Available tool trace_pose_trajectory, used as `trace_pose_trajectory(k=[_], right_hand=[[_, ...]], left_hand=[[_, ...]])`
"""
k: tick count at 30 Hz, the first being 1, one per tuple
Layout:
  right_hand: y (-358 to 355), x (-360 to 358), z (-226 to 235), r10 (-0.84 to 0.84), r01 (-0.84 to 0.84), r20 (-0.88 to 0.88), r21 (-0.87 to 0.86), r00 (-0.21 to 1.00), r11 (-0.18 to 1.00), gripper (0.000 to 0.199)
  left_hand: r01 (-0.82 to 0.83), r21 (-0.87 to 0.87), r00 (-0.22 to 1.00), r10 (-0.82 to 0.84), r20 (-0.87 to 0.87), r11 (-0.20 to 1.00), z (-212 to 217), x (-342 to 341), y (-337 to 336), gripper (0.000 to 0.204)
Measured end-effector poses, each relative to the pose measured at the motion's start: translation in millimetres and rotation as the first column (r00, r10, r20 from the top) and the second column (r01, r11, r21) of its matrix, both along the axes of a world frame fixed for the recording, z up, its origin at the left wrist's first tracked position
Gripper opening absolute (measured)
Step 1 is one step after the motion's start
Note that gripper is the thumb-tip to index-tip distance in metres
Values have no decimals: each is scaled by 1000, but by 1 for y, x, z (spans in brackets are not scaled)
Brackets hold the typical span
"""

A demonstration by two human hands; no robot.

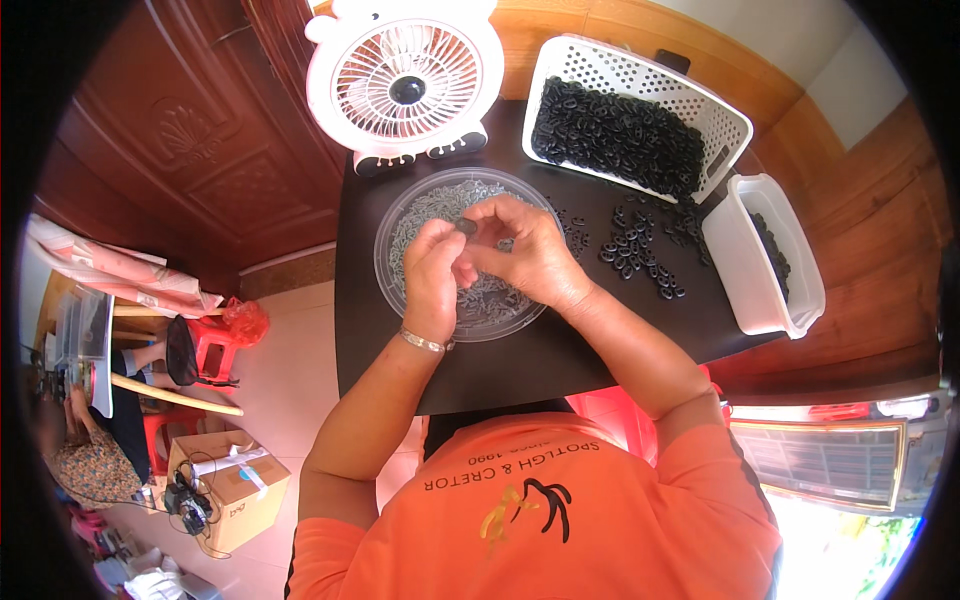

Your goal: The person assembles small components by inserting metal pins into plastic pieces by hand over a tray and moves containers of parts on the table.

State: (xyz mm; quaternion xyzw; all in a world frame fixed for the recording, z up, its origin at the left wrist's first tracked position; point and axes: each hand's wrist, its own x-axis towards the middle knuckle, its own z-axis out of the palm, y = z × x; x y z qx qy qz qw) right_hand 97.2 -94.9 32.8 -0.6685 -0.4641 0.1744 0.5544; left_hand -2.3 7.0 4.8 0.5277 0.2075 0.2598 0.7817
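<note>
Both my hands meet over a round clear tub (390, 285) of small grey pieces (430, 208). A small dark oval piece (465, 226) sits between my fingertips. My left hand (435, 275), with a bracelet on its wrist, is closed on one side of the piece. My right hand (525, 250) is closed too, its thumb and forefinger curled at the piece's other side. Something greyish shows between the right fingers, too small to name. Right of the tub, loose black oval rings (632, 245) lie on the dark table (480, 372).
A white perforated basket (735, 130) full of black rings stands at the back right. Beside it is a white bin (755, 265) with dark pieces. A pink and white fan (407, 90) stands behind the tub. Off to the left are another person (100, 460) and a cardboard box (245, 500).
</note>
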Motion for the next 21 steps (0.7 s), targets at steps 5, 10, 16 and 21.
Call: trace_pose_trajectory(k=[5,10,16,21], right_hand=[[2,-3,-2,-94,92,107,18,990,996,33],[-1,1,0,-58,46,224,57,973,997,33],[-2,2,2,-3,-19,283,75,959,997,31],[0,0,0,-61,39,377,67,924,997,31]], left_hand=[[30,-29,999,-28,43,999,-7,2,3,13],[56,-28,997,-55,52,998,1,1,0,15],[99,2,994,-99,34,995,-2,2,6,16],[71,63,995,-75,64,996,-7,4,2,20]])
